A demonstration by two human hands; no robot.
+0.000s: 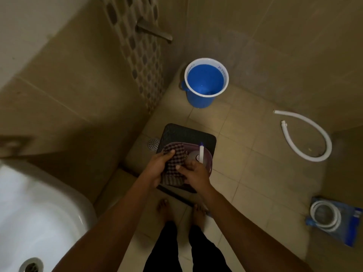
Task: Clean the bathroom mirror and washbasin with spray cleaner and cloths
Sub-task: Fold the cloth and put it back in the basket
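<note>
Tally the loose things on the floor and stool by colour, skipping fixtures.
Blue: 2, the bucket and the packet
White: 1, the hose
Checked: 1, the cloth
Purple: 1, the tub
Total: 5

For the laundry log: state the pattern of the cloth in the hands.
The cloth is checked, dark maroon and white, in the head view.

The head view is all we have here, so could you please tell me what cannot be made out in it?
- Mirror: outside the head view.
- Washbasin: cut off by the left and bottom edges.
- Spray bottle: its lower part hidden behind the right hand.
- Checked cloth: partly covered by the left hand.
- Bucket lettering: too small.
</note>
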